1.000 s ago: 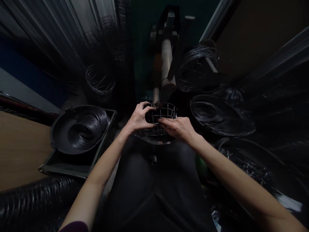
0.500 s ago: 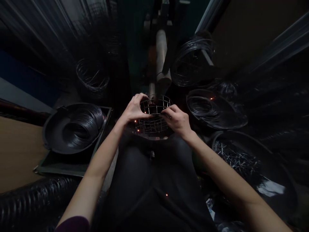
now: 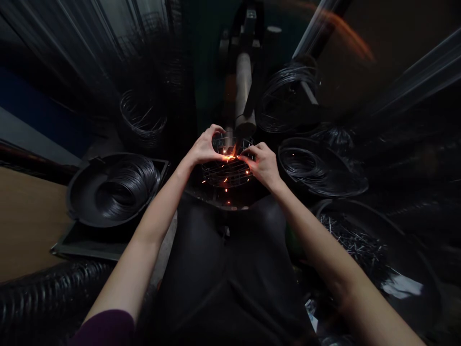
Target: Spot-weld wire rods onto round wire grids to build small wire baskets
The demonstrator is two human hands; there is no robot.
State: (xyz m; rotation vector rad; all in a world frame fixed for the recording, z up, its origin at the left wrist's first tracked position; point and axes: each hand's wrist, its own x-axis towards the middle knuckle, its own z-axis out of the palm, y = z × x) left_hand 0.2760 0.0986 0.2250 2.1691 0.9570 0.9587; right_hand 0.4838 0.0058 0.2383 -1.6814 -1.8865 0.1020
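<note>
Dim light; much is hard to read. My left hand [image 3: 204, 149] curls over the far left rim of a small round wire basket [image 3: 227, 169], thumb and fingers closed on the top ring. My right hand [image 3: 262, 163] pinches the right side of the same ring, fingers closed on the wire. The basket sits straight ahead of me, just past my lap, below a pale cylindrical arm of a machine [image 3: 244, 96] that comes down to its far rim. Orange sparks [image 3: 228, 157] glow between my fingertips, with more scattered over the basket's lower wires; the exact contact spot is hidden by glare and my fingers.

Left of me, a dark pan [image 3: 86, 192] holds a coil of wire rings [image 3: 124, 185]. To the right, more wire coils [image 3: 306, 166] lie flat in shadow. Lower right, a heap of short wire pieces [image 3: 351, 240], blurred. The machine's upper part is lost in darkness. What the basket rests on I cannot tell.
</note>
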